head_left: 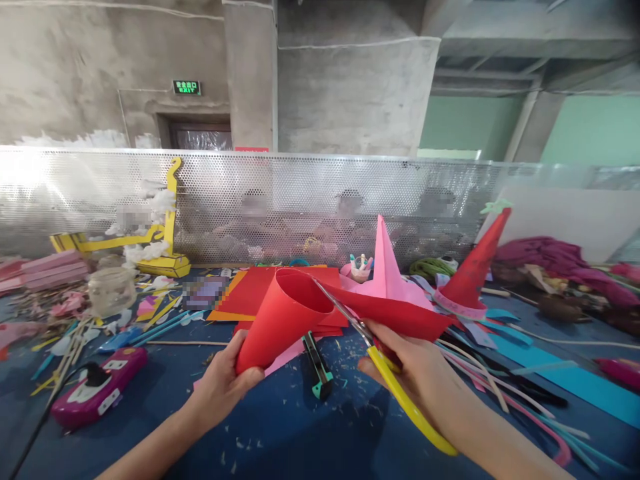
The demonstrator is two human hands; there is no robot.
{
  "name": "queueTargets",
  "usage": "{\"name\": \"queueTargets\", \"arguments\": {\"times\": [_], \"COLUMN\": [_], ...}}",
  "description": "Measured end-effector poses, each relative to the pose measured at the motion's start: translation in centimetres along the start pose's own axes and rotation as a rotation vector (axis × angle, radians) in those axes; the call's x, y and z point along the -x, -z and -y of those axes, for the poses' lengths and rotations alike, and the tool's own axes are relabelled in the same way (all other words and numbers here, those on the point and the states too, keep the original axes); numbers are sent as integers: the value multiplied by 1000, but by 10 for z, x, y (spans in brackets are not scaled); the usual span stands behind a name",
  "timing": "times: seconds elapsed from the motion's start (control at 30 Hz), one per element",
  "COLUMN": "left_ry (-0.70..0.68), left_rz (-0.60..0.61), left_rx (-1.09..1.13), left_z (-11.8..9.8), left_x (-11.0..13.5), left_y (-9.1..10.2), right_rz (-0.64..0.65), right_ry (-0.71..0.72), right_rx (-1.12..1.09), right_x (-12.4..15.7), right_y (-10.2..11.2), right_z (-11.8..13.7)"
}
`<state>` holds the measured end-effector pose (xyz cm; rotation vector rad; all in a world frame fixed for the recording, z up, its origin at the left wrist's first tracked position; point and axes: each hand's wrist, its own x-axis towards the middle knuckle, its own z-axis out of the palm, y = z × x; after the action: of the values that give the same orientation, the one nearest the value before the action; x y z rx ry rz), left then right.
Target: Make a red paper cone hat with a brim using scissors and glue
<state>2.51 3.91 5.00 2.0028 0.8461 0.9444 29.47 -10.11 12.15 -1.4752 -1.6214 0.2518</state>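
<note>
Trimming seems in hand: the left hand point(225, 378) has its fingers gripping a red paper cone point(280, 327) above the tabletop point(280, 433), the right hand point(407, 357) grips yellow-handled scissors point(385, 372) at its rim, and cutting on likely calls for steadying that edge.

Blue tabletop point(295, 447), sprinkled with small paper scraps point(240, 443). Left side: purple power strip point(116, 380), clear jar point(111, 293), bundle of pale sticks point(75, 347), yellow paper construction point(163, 267) at back. Middle: red sheets point(245, 293) over orange sheets point(220, 316), black-and-teal stapler point(317, 367) in front, pink pointed hat point(387, 273) behind. Right side: red cone hat point(470, 267), leaning; long blue strip point(580, 375), loose pink and pale stems point(564, 445) near it, crumpled magenta cloth point(545, 250) toward back.
</note>
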Motion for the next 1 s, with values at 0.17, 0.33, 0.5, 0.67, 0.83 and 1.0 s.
{"name": "queueTargets", "arguments": {"times": [0.17,0.33,0.5,0.67,0.83,1.0], "left_ry": [14,6,-20,-48,-29,23], "left_rz": [147,262,335,385,434,466], "left_rx": [162,281,301,320,322,368], "left_z": [2,-2,-3,2,5,5], "left_x": [-7,-20,-34,-47,-55,-60], "left_y": [-7,-16,-20,-24,-29,-37], "right_rz": [43,132,138,207,172,164], "right_ry": [8,-80,-176,-232,-155,-157], "right_rx": [179,191,4,-180,4,145], "right_x": [-8,-10,-15,-26,-26,-29], "right_y": [12,19,28,36,35,40], "right_z": [2,6,3,-14,-18,-31]}}
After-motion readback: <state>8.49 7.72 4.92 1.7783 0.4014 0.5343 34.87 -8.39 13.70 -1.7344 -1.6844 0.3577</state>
